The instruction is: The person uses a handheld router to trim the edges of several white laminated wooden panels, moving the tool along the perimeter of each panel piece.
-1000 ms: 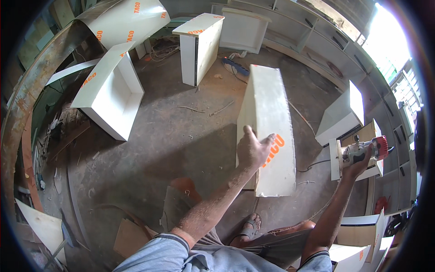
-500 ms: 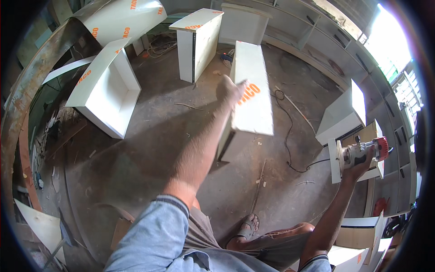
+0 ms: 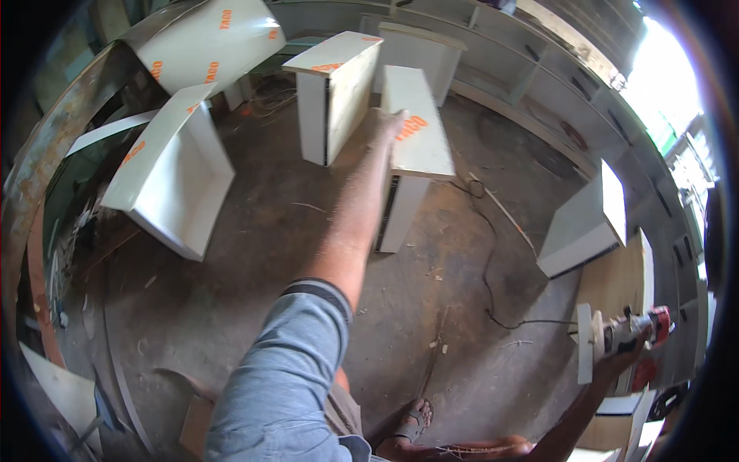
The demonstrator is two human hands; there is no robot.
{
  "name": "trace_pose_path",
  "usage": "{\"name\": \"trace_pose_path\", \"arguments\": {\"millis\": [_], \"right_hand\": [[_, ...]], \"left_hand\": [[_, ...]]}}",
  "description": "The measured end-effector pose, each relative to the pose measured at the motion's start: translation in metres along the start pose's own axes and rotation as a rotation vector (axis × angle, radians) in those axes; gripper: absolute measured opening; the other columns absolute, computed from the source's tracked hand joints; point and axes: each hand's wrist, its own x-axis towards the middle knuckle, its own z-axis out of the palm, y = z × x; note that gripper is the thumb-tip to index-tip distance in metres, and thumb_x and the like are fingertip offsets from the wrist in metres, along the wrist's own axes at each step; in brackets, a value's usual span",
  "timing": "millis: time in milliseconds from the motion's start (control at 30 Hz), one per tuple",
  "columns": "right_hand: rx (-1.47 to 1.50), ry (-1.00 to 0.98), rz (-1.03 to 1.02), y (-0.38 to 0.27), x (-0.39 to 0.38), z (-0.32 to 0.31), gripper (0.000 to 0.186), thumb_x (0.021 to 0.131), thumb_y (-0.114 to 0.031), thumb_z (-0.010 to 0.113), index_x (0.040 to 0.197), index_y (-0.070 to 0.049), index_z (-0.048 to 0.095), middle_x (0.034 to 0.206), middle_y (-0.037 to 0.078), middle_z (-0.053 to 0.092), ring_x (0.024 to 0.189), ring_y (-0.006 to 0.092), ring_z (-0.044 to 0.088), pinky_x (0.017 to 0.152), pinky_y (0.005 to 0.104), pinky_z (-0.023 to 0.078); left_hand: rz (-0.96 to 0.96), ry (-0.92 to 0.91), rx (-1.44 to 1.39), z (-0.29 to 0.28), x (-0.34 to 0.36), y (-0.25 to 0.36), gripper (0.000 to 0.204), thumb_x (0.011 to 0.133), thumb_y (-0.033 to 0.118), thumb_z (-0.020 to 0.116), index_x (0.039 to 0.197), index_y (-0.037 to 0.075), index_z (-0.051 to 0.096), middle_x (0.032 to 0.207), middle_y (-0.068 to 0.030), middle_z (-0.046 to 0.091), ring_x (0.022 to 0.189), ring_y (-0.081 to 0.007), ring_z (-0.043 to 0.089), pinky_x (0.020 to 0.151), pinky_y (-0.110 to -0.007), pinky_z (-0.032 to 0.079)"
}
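Note:
Stretched out forward, my left hand (image 3: 391, 122) grips the top edge of a white box (image 3: 422, 150) with orange print, which stands upright on the floor. Just to its left is a similar upright box (image 3: 313, 119), its top also printed in orange. At the lower right, my right hand (image 3: 633, 354) holds a silver router (image 3: 622, 333) with a red top and a pale flat plate at its base; the fingers are partly hidden behind the tool.
An open white box (image 3: 181, 192) lies at left, below a curved white sheet (image 3: 196, 46). At right are another box (image 3: 585, 223) and a wooden panel (image 3: 616, 277). A black cable (image 3: 486, 262) crosses the dusty floor (image 3: 308, 231). White shelving (image 3: 508, 69) curves behind.
My left arm has pushed the white box away from me, up the picture, beside the other upright box. My right hand and the router now sit lower in the view.

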Motion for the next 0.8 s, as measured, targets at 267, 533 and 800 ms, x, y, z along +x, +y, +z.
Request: {"name": "trace_pose_path", "arguments": {"millis": [267, 533, 800], "right_hand": [[-0.072, 0.092, -0.159, 0.012, 0.018, -0.012, 0.051, 0.098, -0.044, 0.056, 0.128, -0.003, 0.055, 0.113, 0.011, 0.063, 0.101, 0.0218, 0.062, 0.092, 0.0375, 0.051], [0.067, -0.104, 0.203, 0.041, 0.017, 0.026, 0.057, 0.100, -0.044, 0.048, 0.139, -0.002, 0.049, 0.118, 0.015, 0.060, 0.106, 0.0265, 0.062, 0.091, 0.0412, 0.055], [-0.084, 0.185, -0.057, 0.038, 0.003, 0.034, 0.078, 0.078, -0.048, 0.069, 0.135, 0.002, 0.050, 0.116, 0.021, 0.063, 0.101, 0.0362, 0.065, 0.093, 0.0552, 0.054]], "left_hand": [[-0.169, 0.035, 0.371, -0.001, 0.023, -0.002, 0.078, 0.081, 0.054, 0.069, 0.122, -0.010, 0.054, 0.121, -0.0264, 0.064, 0.107, -0.0331, 0.068, 0.090, -0.041, 0.055], [-0.237, 0.125, 0.412, -0.083, 0.004, -0.024, 0.085, 0.084, 0.059, 0.064, 0.134, -0.008, 0.047, 0.137, -0.0284, 0.053, 0.128, -0.0344, 0.055, 0.107, -0.045, 0.043], [0.024, 0.643, -0.292, -0.380, -0.106, -0.057, 0.051, 0.091, 0.058, 0.059, 0.098, 0.008, 0.064, 0.069, 0.0003, 0.053, 0.056, -0.0115, 0.054, 0.053, -0.029, 0.049]]}}
